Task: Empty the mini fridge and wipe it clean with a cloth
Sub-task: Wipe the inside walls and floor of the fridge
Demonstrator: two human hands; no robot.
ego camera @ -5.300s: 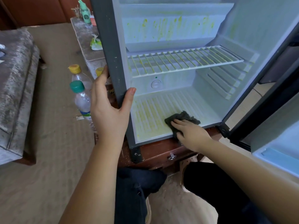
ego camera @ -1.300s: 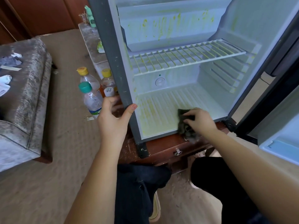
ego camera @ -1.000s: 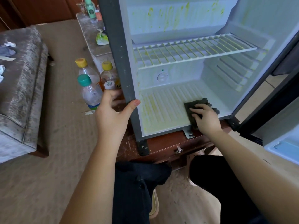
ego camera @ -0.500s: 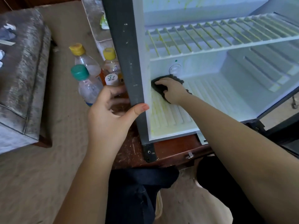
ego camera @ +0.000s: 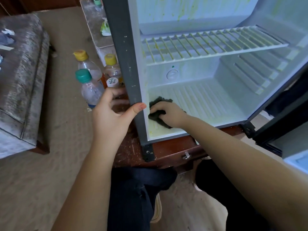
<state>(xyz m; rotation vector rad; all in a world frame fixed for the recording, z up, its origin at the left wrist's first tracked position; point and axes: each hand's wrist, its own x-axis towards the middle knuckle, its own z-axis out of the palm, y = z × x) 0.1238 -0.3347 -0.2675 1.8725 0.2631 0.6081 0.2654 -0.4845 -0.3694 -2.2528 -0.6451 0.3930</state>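
Head view: the mini fridge (ego camera: 241,17) stands open on a brown wooden desk (ego camera: 168,149), its door (ego camera: 283,129) swung out to the right. Nothing is stored inside; yellow-green streaks mark the back wall, the left part of the floor and the white wire shelf (ego camera: 208,45) that spans the cavity. A round dial (ego camera: 172,74) sits on the back wall under that shelf. The left hand (ego camera: 108,117) grips the grey left frame of the fridge near its lower end, with the thumb laid across the front face and the fingers (ego camera: 116,93) curled round the outer side. The right hand (ego camera: 170,112) reaches into the bottom compartment, where its fingers (ego camera: 157,107) are bent over and grasping a dark cloth (ego camera: 156,119), which is bunched under the palm. The cloth lies on the ribbed fridge floor at the front left corner, touching the left inner wall. Just left of the fridge, behind the left hand, stand a green-capped bottle (ego camera: 90,89) and two yellow-capped bottles (ego camera: 87,64) (ego camera: 112,69); their bases are hidden, so what they stand on cannot be told. Farther left is a grey upholstered seat (ego camera: 23,72) on beige carpet (ego camera: 41,180). The person's dark-trousered legs (ego camera: 133,197) show below the desk edge.
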